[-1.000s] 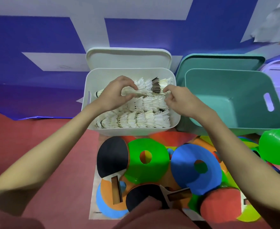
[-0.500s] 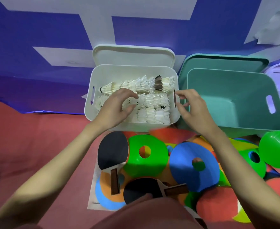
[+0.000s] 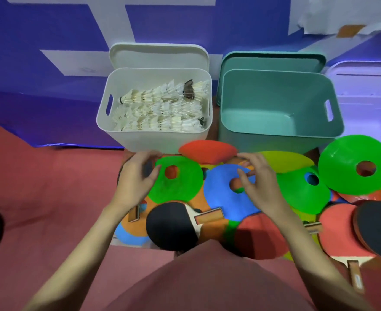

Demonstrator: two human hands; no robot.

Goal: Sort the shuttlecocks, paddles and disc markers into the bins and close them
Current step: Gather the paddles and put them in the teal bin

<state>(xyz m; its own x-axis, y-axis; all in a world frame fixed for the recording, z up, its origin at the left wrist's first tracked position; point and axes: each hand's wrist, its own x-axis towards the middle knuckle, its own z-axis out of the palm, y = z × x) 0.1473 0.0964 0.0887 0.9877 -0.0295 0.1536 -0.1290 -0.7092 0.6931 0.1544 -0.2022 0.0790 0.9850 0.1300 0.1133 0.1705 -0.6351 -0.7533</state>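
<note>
Hovering over the pile on the floor, our hands grasp nothing: the left hand (image 3: 138,176) is loosely curled beside a green disc (image 3: 176,179), the right hand (image 3: 258,178) spreads its fingers above a blue disc (image 3: 225,194). We judge the first step done: the shuttlecocks (image 3: 160,108) lie in three stacked rows in the white bin (image 3: 153,140), its lid (image 3: 158,56) propped behind. The teal bin (image 3: 279,131) holds nothing yet, and a third, lilac bin (image 3: 364,90) shows only partly at the right edge. Left for us: the disc markers, at least ten by our count, in overlapping layers; the paddles, four or five as far as we can tell; then all the lids.
</note>
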